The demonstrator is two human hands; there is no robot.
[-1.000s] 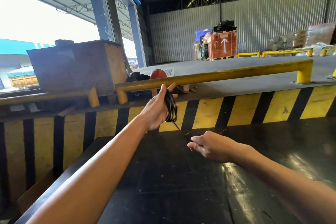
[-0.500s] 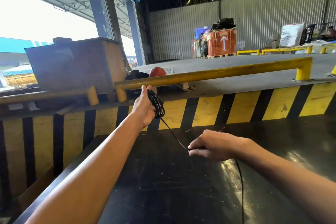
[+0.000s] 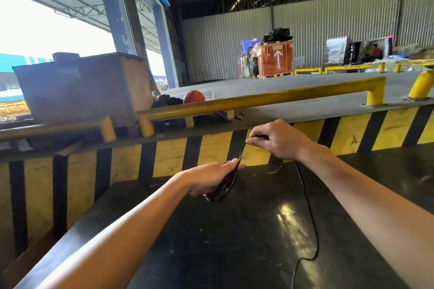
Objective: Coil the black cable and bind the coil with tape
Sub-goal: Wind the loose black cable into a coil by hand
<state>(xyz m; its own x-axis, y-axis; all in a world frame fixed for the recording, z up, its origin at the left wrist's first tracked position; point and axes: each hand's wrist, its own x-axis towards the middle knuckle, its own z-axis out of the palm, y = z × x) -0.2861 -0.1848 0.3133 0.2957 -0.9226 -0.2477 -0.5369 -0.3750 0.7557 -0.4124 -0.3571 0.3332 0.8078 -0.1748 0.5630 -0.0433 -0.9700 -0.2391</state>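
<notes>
Left hand [image 3: 209, 178]: grip closed round coil [image 3: 224, 186] of black cable [image 3: 310, 213], held above dark surface [image 3: 234, 241]. Right hand [image 3: 279, 139]: fingers pinch strand rising from coil; free tail drops behind wrist, trails over surface. Cable likely thin, light, limp, springy; best held across bunched loops.

Pretty clearly a warehouse loading dock. The raised dock edge [image 3: 305, 138] is painted in yellow and black hazard stripes, with a yellow steel guard rail [image 3: 258, 99] bolted along the top of it. Behind the rail there's a wide bare concrete floor [image 3: 270, 84] running back to a corrugated metal wall [image 3: 317, 30], where a red crate with a white up-arrow [image 3: 276, 58] sits on a pallet. Left of the rail, a big open bay [image 3: 47, 30] looks outside.
</notes>
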